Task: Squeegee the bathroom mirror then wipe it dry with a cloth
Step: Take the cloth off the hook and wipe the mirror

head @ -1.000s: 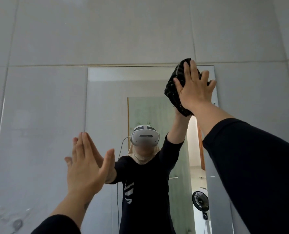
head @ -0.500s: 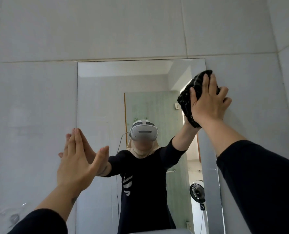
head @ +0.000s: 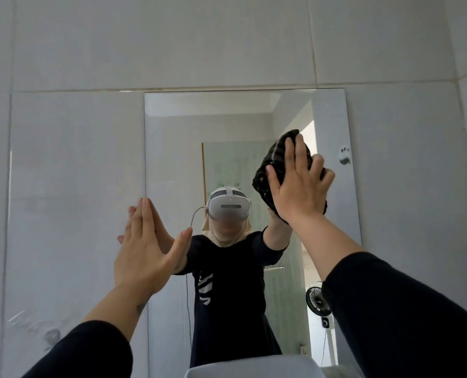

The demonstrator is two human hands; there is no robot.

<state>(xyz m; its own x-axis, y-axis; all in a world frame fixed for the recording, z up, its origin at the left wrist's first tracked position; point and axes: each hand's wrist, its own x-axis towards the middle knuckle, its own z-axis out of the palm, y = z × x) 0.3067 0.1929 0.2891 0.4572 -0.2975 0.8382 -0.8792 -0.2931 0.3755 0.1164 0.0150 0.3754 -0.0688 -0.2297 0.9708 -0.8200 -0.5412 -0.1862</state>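
Observation:
A tall rectangular mirror [head: 172, 148] hangs on the grey tiled wall. My right hand [head: 298, 186] presses a bunched dark cloth [head: 268, 170] flat against the glass in the mirror's right half, about mid-height. My left hand [head: 145, 252] is flat with fingers together and thumb out, resting at the mirror's left edge and holding nothing. The mirror reflects a person in a dark top with a white headset. No squeegee is in view.
Large grey wall tiles [head: 63, 186] surround the mirror. A white basin rim [head: 248, 369] shows at the bottom. A small white hook [head: 344, 156] sits on the wall right of the mirror. A fan appears as a reflection [head: 315, 298].
My right hand has slid the cloth downward from the mirror's top right corner toward its middle right. The left hand stays at the left edge. The camera view has tilted slightly.

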